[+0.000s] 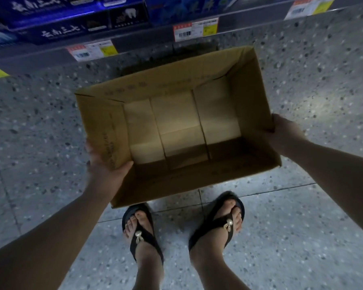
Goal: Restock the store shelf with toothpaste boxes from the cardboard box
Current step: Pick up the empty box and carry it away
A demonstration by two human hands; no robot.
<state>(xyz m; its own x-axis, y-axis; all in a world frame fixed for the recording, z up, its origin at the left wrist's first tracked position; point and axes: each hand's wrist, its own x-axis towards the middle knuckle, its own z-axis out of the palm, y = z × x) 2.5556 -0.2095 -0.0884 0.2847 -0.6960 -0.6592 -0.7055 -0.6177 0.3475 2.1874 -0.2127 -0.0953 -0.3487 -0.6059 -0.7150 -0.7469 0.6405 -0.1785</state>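
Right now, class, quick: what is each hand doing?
Left hand: grips the left wall of the box, thumb inside.
Right hand: grips the box's right wall.

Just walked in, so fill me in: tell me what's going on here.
A person stands in a shop aisle holding an open cardboard box, left hand gripping its left wall and right hand its right rim. The box looks empty: only its bottom flaps show. Dark toothpaste boxes sit on the shelf ahead.
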